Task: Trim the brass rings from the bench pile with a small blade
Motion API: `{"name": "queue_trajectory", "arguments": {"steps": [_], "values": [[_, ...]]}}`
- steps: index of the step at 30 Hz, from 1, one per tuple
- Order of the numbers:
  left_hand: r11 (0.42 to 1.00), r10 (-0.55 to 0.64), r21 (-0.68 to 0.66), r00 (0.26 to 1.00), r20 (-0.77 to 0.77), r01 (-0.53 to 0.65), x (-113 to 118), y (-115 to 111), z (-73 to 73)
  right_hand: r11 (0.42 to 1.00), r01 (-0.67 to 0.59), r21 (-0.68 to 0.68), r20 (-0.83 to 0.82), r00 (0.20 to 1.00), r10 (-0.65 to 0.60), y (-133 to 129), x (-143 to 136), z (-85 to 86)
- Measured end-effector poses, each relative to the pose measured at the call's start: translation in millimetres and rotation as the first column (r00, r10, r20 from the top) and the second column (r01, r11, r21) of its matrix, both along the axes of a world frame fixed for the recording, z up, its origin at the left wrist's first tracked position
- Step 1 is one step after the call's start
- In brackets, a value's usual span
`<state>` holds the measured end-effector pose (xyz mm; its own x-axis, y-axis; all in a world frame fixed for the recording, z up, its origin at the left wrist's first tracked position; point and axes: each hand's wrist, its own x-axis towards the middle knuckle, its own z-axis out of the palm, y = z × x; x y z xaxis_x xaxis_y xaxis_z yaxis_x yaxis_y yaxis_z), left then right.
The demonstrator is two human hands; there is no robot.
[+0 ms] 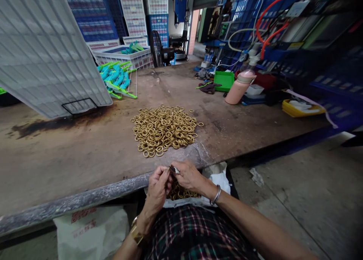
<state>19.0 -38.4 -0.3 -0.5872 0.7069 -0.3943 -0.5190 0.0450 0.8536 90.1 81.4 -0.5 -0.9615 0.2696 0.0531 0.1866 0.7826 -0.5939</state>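
Note:
My left hand [159, 182] is closed in a pinch, with what looks like the edge of a small brass-coloured ring between thumb and forefinger. Against it, the closed fingers of my right hand [187, 175] grip a small thing with a dark part and a pale part, too small to name. Both hands meet just off the bench's front edge, above my lap. Under them, more brass-coloured rings [184, 193] lie on white sheeting [221, 182], partly hidden by the hands. Beyond them, a heap of the same rings [164, 127] rests on the bench [113, 158].
A grey-white ribbed crate [53, 52] stands tilted at left, beside turquoise and green parts [117, 78]. A pink bottle [239, 87], a green tray [224, 81] and a yellow tray [302, 109] are at right. A white printed sack [92, 231] hangs below the bench.

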Motion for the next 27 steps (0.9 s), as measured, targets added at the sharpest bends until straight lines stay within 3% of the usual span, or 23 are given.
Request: {"name": "queue_trajectory", "arguments": {"steps": [9, 13, 17, 21, 27], "values": [[1.0, -0.005, 0.012, 0.997, -0.079, 0.006, -0.8, -0.6, -4.5, 0.996, -0.053, 0.077, 0.083, 0.995, 0.046, 0.6, -0.4, 2.9], [1.0, -0.015, 0.004, 0.988, -0.155, 0.016, 2.4, -4.4, -2.5, 0.994, -0.054, 0.096, 0.128, 0.991, 0.041, 4.0, 0.6, -4.6], [0.994, -0.078, 0.063, 0.993, -0.09, 0.084, 11.9, -8.8, 14.5, 0.98, 0.113, 0.162, 0.099, 0.987, -0.13, 20.7, 5.1, -16.3], [0.994, -0.07, 0.093, 0.978, 0.198, 0.052, 12.2, -3.0, 23.3, 0.939, 0.284, 0.196, 0.023, 0.955, -0.294, 60.6, 11.9, -14.5], [0.999, -0.037, -0.01, 0.937, 0.346, 0.043, 5.1, 9.6, 14.1, 0.743, 0.625, 0.239, -0.012, 0.767, -0.641, 147.7, 12.0, -1.1]]}}
